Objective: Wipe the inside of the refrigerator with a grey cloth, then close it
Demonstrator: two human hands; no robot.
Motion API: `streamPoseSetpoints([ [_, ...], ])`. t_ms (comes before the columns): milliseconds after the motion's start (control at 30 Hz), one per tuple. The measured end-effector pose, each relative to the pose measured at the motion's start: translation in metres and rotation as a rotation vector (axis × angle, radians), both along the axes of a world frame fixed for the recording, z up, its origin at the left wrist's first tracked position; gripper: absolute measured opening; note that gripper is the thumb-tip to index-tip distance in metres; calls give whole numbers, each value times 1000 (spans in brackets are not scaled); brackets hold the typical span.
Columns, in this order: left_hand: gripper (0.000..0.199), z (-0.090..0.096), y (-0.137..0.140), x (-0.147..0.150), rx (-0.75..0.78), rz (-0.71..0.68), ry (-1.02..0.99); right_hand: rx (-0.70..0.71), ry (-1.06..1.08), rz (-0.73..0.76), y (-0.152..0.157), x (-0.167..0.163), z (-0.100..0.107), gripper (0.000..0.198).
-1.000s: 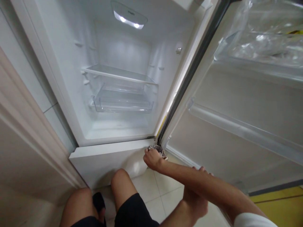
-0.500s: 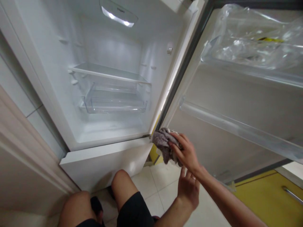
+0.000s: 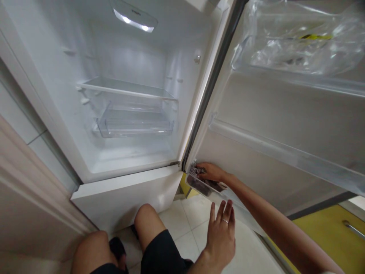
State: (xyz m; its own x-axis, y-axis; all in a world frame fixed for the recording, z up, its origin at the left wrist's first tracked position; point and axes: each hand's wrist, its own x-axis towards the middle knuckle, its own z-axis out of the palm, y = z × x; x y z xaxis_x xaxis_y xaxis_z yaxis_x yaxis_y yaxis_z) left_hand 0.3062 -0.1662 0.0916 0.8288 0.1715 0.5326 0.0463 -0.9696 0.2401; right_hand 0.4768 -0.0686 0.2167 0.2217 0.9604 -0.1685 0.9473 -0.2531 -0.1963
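My right hand [image 3: 211, 171] reaches into the clear lower door bin [image 3: 216, 197], at its end near the hinge. Its fingers are closed on a greyish-purple cloth [image 3: 196, 170], part of which shows through the bin's front wall. In front of that bin is my left hand [image 3: 221, 232], with a ring on one finger. Its fingers are stretched out and somewhat spread, holding nothing, the tips close to the bin's front. The fridge door [image 3: 256, 163] stands wide open on the right.
Inside the lit fridge are a glass shelf [image 3: 128, 88] and a clear drawer [image 3: 137, 127]. A lower white drawer front [image 3: 128, 194] juts out before my knees. Higher on the door are a middle bin [image 3: 279, 148] and clear plastic wrapping [image 3: 296, 49]. A yellow cabinet [image 3: 327, 236] stands at lower right.
My right hand has moved the cloth from above the door bin's hinge-side end down into the bin. My left hand's fingers have spread and show more clearly. The view has shifted slightly right.
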Motion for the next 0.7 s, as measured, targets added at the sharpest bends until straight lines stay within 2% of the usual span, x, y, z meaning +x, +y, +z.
streamPoseSetpoints([
  [133, 71, -5, 2, -4, -47, -4, 10, -58, -54, 58, -3, 1, 3, 54],
  [267, 67, -8, 4, -4, -63, 10, 24, -58, -57, 26, -32, 5, 0, 61],
  [467, 65, -13, 10, -3, -70, 11, 36, -29, 21, -64, -110, 31, -4, 58],
  [600, 66, -15, 10, -2, -80, 13, 21, -29, 1, -228, -170, 41, -4, 52],
  [700, 61, -6, 9, -3, -116, 8, -53, -86, -84, -355, -196, 36, -2, 53],
])
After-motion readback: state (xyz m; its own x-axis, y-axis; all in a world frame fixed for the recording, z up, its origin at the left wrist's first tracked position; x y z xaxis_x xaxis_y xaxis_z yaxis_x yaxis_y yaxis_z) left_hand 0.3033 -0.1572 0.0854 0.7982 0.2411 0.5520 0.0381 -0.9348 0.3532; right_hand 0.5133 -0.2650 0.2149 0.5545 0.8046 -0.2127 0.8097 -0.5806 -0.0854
